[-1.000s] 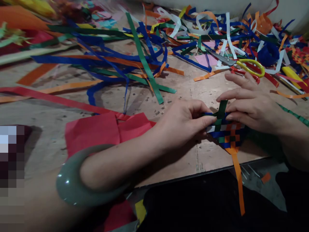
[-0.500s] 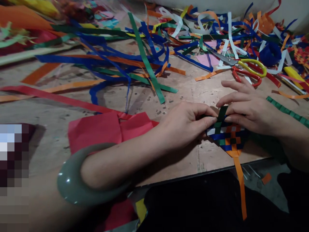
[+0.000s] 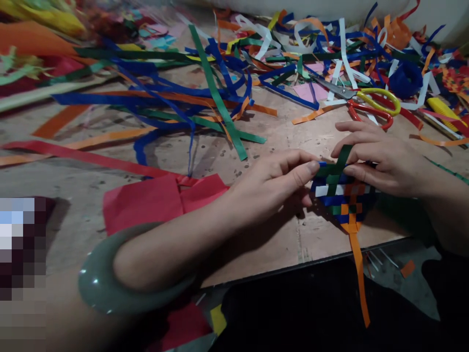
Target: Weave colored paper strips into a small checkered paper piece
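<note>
A small woven piece of paper strips [image 3: 334, 201] in blue, white, green and orange is held between my hands near the table's front edge. My left hand [image 3: 273, 177], a grey-green bangle [image 3: 90, 288] on its arm, pinches the upper left edge between thumb and forefinger. Closed on the upper right side is my right hand [image 3: 390, 156], its outer fingers raised. From the top of the weave a dark green strip end [image 3: 343, 156] sticks up beside the right fingertips. An orange strip tail [image 3: 360, 278] hangs from the pointed bottom over the table edge.
Scissors [image 3: 390, 100] with yellow and red handles lie beyond my right hand. Several loose blue strips [image 3: 172, 100], a green strip [image 3: 216, 93] and a tangled heap of cuttings [image 3: 278, 41] cover the back. Red paper [image 3: 142, 200] lies beside my left forearm.
The dark green strip end now stands higher and leans right. My left fingertips have shifted slightly left and up, exposing more of the weave's upper edge.
</note>
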The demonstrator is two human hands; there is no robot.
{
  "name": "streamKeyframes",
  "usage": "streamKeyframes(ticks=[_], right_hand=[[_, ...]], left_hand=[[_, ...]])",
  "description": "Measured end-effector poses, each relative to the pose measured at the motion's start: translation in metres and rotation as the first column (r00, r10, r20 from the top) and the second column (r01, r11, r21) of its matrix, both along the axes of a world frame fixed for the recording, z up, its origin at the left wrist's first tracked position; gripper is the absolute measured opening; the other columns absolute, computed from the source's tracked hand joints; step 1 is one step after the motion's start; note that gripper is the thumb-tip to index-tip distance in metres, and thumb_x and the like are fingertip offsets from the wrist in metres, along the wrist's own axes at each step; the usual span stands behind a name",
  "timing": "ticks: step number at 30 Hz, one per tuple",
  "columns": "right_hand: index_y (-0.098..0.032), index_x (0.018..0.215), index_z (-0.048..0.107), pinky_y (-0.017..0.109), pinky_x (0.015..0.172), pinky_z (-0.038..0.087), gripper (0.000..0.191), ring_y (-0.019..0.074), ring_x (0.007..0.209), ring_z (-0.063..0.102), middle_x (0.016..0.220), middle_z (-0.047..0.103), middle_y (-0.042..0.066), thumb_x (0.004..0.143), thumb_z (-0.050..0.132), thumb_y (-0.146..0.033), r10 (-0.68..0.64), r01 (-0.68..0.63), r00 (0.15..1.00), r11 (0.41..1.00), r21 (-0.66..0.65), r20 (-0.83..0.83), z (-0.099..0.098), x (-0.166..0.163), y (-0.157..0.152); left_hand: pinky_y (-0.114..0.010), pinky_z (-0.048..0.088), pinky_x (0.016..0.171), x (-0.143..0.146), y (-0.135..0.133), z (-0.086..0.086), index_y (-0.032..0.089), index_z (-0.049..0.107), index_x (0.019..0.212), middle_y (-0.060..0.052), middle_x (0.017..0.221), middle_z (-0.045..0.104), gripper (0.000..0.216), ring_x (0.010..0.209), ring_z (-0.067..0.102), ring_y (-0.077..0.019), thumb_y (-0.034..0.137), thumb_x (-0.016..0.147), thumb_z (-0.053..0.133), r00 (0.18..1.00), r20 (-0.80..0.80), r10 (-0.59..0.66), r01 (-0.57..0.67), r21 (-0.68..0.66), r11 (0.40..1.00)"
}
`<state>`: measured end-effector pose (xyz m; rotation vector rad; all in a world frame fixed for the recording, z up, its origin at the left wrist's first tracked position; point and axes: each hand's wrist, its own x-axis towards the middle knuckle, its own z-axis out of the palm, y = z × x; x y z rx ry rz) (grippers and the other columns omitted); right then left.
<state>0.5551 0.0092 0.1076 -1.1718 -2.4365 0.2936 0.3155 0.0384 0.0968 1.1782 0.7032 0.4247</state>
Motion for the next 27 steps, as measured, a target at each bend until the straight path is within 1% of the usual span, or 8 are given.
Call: streamKeyframes(ticks=[2, 4, 9, 17, 19, 21, 24, 27], right_hand=[[-0.024, 0.082, 0.070, 0.062, 0.117, 0.040, 0.025, 0.0331, 0.139, 0.058, 0.102, 0.077, 0.008, 0.098, 0.053, -0.034, -0.003, 0.003, 1.000, 1.000, 0.003, -0.008, 0.000, 0.001, 0.000], [-0.024, 0.083, 0.070, 0.063, 0.116, 0.040, 0.025, 0.0333, 0.138, 0.057, 0.101, 0.077, 0.008, 0.098, 0.054, -0.035, -0.013, 0.013, 1.000, 1.000, -0.006, -0.002, -0.001, 0.001, 0.000], [-0.025, 0.086, 0.072, 0.062, 0.116, 0.041, 0.023, 0.0325, 0.139, 0.057, 0.101, 0.076, 0.006, 0.098, 0.054, -0.033, -0.026, 0.026, 1.000, 0.999, -0.022, 0.005, -0.002, 0.000, -0.001], [-0.024, 0.089, 0.071, 0.061, 0.114, 0.043, 0.029, 0.0327, 0.139, 0.058, 0.102, 0.075, 0.008, 0.102, 0.048, -0.037, 0.002, -0.002, 1.000, 1.000, -0.003, -0.002, -0.002, -0.001, -0.003], [-0.024, 0.090, 0.071, 0.062, 0.114, 0.043, 0.031, 0.0330, 0.138, 0.058, 0.102, 0.075, 0.008, 0.102, 0.047, -0.038, 0.017, -0.017, 1.000, 1.000, 0.005, -0.006, -0.002, -0.002, -0.003], [-0.024, 0.091, 0.072, 0.062, 0.114, 0.043, 0.030, 0.0328, 0.137, 0.058, 0.102, 0.075, 0.008, 0.102, 0.047, -0.036, 0.027, -0.027, 1.000, 1.000, -0.005, 0.001, -0.002, -0.004, -0.004], [-0.025, 0.094, 0.073, 0.064, 0.115, 0.041, 0.029, 0.0323, 0.138, 0.057, 0.103, 0.075, 0.008, 0.102, 0.047, -0.034, 0.036, -0.035, 0.999, 0.999, -0.027, 0.027, -0.001, -0.008, -0.005], [-0.025, 0.099, 0.073, 0.067, 0.116, 0.038, 0.028, 0.0333, 0.140, 0.055, 0.106, 0.076, 0.007, 0.103, 0.048, -0.035, 0.040, -0.039, 0.998, 0.999, -0.024, 0.042, -0.002, -0.011, -0.007]], left_hand=[[-0.019, 0.052, 0.049, 0.000, -0.001, 0.000, 0.018, 0.061, 0.079, 0.003, 0.060, 0.061, 0.024, 0.052, 0.060, -0.0102, 0.038, 0.086, 0.072, 1.000, -0.021, -0.008, 0.009, 0.022, 1.000], [-0.018, 0.052, 0.050, 0.000, -0.001, -0.001, 0.018, 0.060, 0.073, 0.003, 0.059, 0.061, 0.024, 0.053, 0.060, -0.0098, 0.035, 0.086, 0.071, 0.999, -0.040, -0.003, 0.005, 0.068, 0.998], [-0.018, 0.050, 0.050, 0.001, 0.000, -0.001, 0.017, 0.059, 0.068, 0.002, 0.057, 0.060, 0.025, 0.053, 0.059, -0.0099, 0.033, 0.086, 0.069, 0.996, -0.087, 0.010, -0.002, 0.087, 0.996], [-0.019, 0.045, 0.047, 0.005, -0.006, 0.005, 0.019, 0.056, 0.065, 0.002, 0.056, 0.060, 0.022, 0.051, 0.059, -0.0108, 0.025, 0.084, 0.063, 0.985, -0.138, 0.100, -0.088, 0.091, 0.992], [-0.019, 0.044, 0.047, 0.004, -0.005, 0.008, 0.019, 0.059, 0.068, 0.002, 0.056, 0.061, 0.017, 0.051, 0.060, -0.0115, 0.025, 0.083, 0.063, 0.985, -0.156, 0.073, -0.054, 0.120, 0.991], [-0.019, 0.042, 0.046, 0.003, -0.002, 0.011, 0.019, 0.066, 0.076, 0.003, 0.055, 0.062, 0.009, 0.049, 0.059, -0.0116, 0.026, 0.081, 0.064, 0.984, -0.176, 0.011, 0.018, 0.160, 0.987], [-0.019, 0.039, 0.043, 0.002, 0.003, 0.009, 0.019, 0.072, 0.086, 0.004, 0.055, 0.062, 0.013, 0.045, 0.056, -0.0109, 0.029, 0.082, 0.064, 0.977, -0.205, -0.053, 0.101, 0.233, 0.967], [-0.019, 0.039, 0.044, 0.003, 0.004, 0.006, 0.018, 0.069, 0.073, 0.003, 0.057, 0.061, 0.015, 0.048, 0.054, -0.0100, 0.028, 0.082, 0.060, 0.981, -0.186, -0.059, 0.121, 0.341, 0.932]])
